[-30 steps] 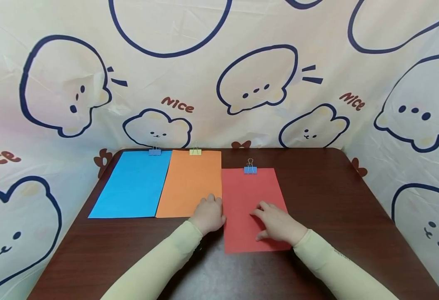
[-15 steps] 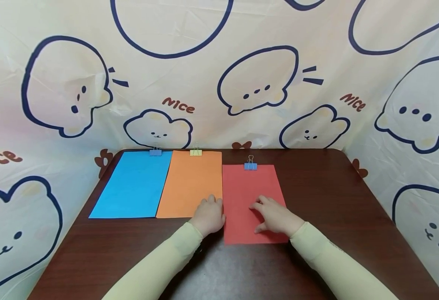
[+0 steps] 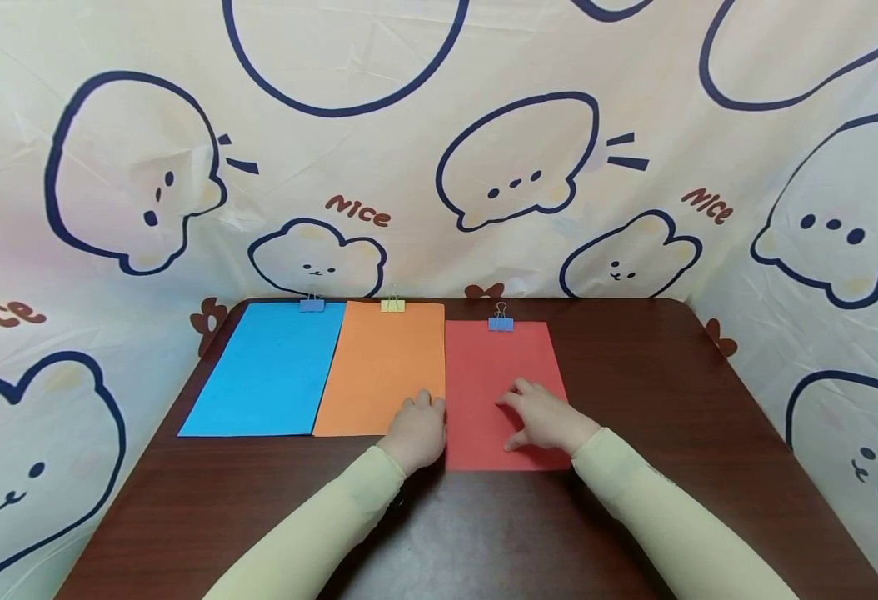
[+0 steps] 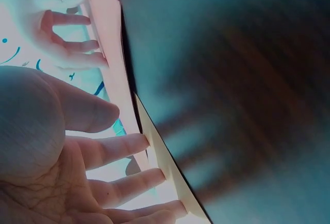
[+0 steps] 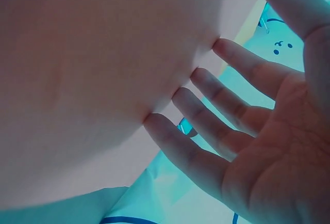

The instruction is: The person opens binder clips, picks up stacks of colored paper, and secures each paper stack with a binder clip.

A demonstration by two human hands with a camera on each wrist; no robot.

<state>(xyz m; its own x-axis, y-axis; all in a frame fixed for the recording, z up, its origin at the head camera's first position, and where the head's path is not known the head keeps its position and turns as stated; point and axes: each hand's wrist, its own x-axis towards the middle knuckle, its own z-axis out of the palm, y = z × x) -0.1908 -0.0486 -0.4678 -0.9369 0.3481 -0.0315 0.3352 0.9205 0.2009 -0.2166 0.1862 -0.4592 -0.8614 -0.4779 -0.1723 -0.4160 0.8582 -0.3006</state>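
A red sheet of paper [image 3: 476,367] lies on the table, a blue binder clip [image 3: 501,324] on its far edge. On this sheet rest the spread fingertips of my right hand [image 3: 547,419]; in the right wrist view the fingers [image 5: 196,152] touch its surface, holding nothing. My left hand [image 3: 415,433] presses its fingertips on the near right corner of an orange sheet [image 3: 382,358], beside the red sheet's left edge. The left wrist view shows those fingers [image 4: 126,185] extended down onto the paper, thumb apart. A pale yellow binder clip [image 3: 392,306] tops the orange sheet.
Left of the orange sheet lies a blue sheet [image 3: 259,367] with a blue binder clip [image 3: 311,305]. The dark brown table [image 3: 656,383] meets a printed bear cloth [image 3: 514,250] behind and at both sides.
The red sheet with its clip has slid away from me toward the table's far edge, my right hand moving with it. My left hand has stayed in place on the orange sheet.
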